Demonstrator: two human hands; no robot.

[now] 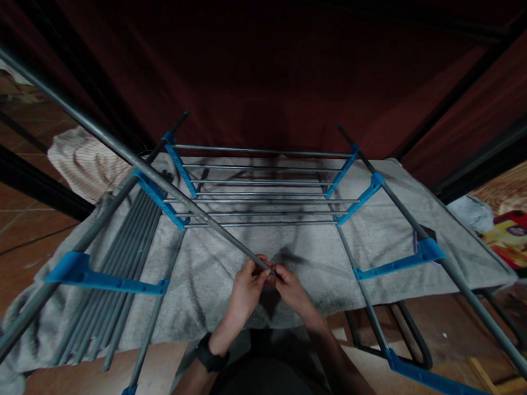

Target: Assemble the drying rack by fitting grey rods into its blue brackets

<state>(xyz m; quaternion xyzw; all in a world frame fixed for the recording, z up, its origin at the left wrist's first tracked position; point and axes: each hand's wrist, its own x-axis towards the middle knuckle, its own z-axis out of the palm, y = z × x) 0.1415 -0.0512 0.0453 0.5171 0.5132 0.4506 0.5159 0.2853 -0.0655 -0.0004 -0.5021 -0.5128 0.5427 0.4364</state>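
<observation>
A long grey metal tube (175,193) runs slantwise from the upper left down to my hands. My left hand (249,285) pinches it close to its near end. Fingers of my right hand (291,287) are closed at the very tip; the fingertips partly hide that end. Around the tube stands a rack frame of grey tubes with blue plastic brackets (104,281). Several thin crossbars (264,201) span between the far brackets. More blue brackets (399,264) sit along the right side tubes.
A grey towel (266,250) covers the table under the frame. Several loose grey tubes (113,282) lie side by side at the left. A striped cloth (87,162) is beyond them. Dark red fabric (257,68) hangs behind, and a red and yellow package (519,240) sits at right.
</observation>
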